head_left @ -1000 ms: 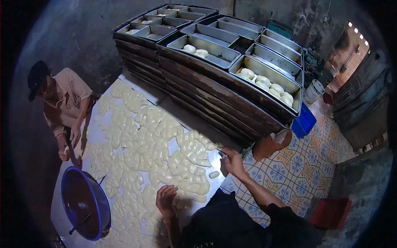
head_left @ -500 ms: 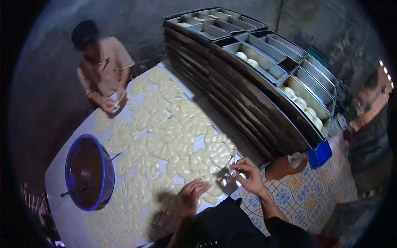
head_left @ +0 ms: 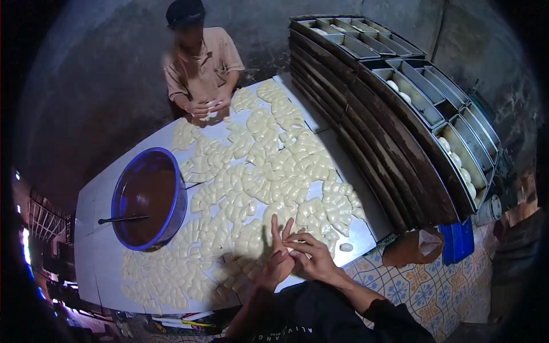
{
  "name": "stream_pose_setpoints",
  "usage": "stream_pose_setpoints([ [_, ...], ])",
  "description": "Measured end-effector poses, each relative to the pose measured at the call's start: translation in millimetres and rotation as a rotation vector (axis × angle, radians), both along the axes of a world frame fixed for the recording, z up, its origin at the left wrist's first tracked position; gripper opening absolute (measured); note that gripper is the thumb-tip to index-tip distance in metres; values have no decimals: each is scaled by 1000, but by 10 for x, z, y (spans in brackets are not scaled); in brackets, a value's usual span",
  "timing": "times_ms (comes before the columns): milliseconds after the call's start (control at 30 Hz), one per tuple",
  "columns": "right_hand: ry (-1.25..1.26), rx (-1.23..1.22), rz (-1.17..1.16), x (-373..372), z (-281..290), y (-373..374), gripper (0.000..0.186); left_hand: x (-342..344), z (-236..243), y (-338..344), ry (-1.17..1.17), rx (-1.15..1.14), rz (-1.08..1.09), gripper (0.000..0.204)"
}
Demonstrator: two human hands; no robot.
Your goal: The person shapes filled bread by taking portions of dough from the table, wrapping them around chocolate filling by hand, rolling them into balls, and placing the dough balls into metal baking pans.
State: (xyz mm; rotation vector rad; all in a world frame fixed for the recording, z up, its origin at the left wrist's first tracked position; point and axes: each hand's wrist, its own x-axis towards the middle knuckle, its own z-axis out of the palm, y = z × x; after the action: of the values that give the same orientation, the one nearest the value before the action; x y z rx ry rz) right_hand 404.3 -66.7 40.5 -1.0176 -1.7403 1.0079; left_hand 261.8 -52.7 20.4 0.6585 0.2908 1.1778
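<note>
My left hand (head_left: 273, 264) is raised over the near edge of the white table (head_left: 100, 257), two fingers stretched out. My right hand (head_left: 314, 260) meets it, fingers curled against its palm side around something I cannot make out. Pale, glossy flattened dough pieces (head_left: 263, 183) cover much of the tabletop beneath and beyond them. A small separate dough lump (head_left: 346, 247) lies to the right of my hands. At the left, a blue basin (head_left: 117, 191) holds brown liquid, with a dark utensil (head_left: 123, 219) resting in it.
Across the table a co-worker (head_left: 200, 74) holds something small and pale. Tall dark stacked trays (head_left: 377, 154) with metal tins (head_left: 412, 91), some holding dough balls (head_left: 454, 160), stand at the right. A brown sack (head_left: 409, 251) and blue crate (head_left: 457, 243) sit on the patterned floor (head_left: 417, 291).
The view has swung right to left, bringing the co-worker toward the centre. My hands, apart before, have come together. The co-worker's two hands are now raised together at the table edge.
</note>
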Motion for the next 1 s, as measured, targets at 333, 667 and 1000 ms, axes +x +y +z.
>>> stream_pose_setpoints([
  [333, 89, 6, -176, -342, 73, 130, 24, -235, -44, -250, 669, -6, 534, 30],
  [667, 93, 30, 262, -713, -216, 458, 47, -567, -145, -275, -436, -603, 179, 27],
  [1000, 313, -357, 338, -855, -515, 501, 104, -2668, 405, 1286, 934, -87, 788, 66],
])
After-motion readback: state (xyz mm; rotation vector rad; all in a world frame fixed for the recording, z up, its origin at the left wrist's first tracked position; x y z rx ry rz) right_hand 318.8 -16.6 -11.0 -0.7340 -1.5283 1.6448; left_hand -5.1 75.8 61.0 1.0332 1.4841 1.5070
